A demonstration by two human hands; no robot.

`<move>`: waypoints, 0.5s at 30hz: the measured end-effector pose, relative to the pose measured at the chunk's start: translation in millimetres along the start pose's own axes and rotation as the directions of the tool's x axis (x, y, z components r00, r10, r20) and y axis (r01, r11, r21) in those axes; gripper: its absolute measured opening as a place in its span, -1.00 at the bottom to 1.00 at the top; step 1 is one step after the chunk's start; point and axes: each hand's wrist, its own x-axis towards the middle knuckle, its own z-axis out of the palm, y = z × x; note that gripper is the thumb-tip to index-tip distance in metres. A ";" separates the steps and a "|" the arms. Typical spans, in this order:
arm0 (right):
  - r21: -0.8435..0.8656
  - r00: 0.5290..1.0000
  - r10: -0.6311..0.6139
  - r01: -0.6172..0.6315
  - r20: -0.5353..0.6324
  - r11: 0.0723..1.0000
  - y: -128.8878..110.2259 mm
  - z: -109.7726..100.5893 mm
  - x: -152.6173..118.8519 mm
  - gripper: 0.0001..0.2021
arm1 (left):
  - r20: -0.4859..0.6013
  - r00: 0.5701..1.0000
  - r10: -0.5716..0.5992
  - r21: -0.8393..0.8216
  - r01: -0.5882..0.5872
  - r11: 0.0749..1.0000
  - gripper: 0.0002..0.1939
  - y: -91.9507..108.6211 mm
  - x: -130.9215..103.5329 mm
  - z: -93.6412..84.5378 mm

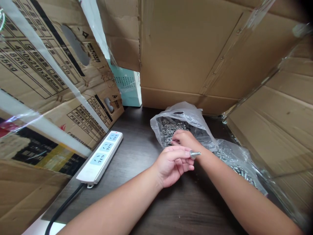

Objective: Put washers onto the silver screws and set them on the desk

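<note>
Dark brown wood-grain tabletop [144,205] spreads beneath both forearms. Nearest, the left hand [171,166] pinches a shiny silver metal bolt [196,153] between thumb and fingers, gripping it by its round, disc-like end, so the shank juts rightward, unobstructed. Left of it lies a long white power strip [84,173] with pale-blue socket faces, probably set aside to leave the middle for handling. To the right, a clear plastic bag [238,148] keeps loose silver screws [241,171] together. Farther in, the right hand [186,139] reaches, fingers bent, among small round silver washers [168,127]; whether it grasps any, I cannot tell. Their translucent white plastic bag [189,111] gapes toward the person, seemingly for easy access. Behind stands a plain brown cardboard wall [186,49], likely screening the workspace
</note>
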 end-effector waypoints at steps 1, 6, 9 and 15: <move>0.036 0.999 0.024 -0.023 -0.022 0.999 -2.6 -7.8 -6.0 -0.82 | 0.007 1.000 0.030 0.030 -0.030 0.999 -0.82 0.6 0.3 -0.6; 0.764 0.916 0.400 -0.273 0.022 0.585 -14.3 -44.3 -58.2 -0.85 | 0.011 0.988 0.155 0.207 -0.154 0.966 -0.79 2.8 2.1 -2.1; 0.871 0.897 0.437 -0.268 0.070 0.411 -19.5 -48.7 -90.8 -0.85 | -0.027 0.980 0.198 0.328 -0.179 0.928 -0.79 0.5 3.6 -1.5; 0.956 0.816 0.562 -0.256 0.135 0.143 -21.3 -26.2 -107.7 -0.71 | -0.037 0.984 0.173 0.439 -0.140 0.888 -0.81 -14.8 9.9 -3.3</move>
